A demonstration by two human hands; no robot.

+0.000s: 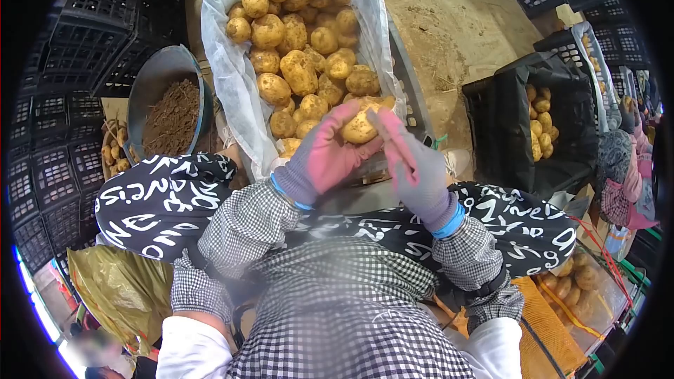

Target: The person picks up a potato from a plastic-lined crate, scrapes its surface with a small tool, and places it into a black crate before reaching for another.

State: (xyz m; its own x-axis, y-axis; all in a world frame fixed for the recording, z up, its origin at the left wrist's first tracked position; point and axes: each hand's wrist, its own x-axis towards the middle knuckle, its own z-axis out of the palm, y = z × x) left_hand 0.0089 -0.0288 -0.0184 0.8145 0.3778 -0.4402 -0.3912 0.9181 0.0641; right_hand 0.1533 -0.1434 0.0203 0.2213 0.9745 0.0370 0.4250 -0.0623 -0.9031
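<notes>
In front of my body I hold a yellow potato [359, 128] with brown dirt on its skin. My left hand [328, 158], in a pink and grey glove, cups it from the left and below. From the right, the fingers of my right hand [415, 172], gloved the same way, press against the potato. Just beyond both hands stands a crate lined with a white translucent sheet [235, 98], heaped with potatoes [298, 72]. My fingers partly hide the held potato and the crate's near right corner.
A round tub [201, 109] of brown soil stands left of the crate. To the right is a black-lined crate [495, 116] with potatoes. Black plastic crates [91, 49] are stacked at left. Bagged potatoes [579, 284] lie at lower right. Another person [621, 168] is at far right.
</notes>
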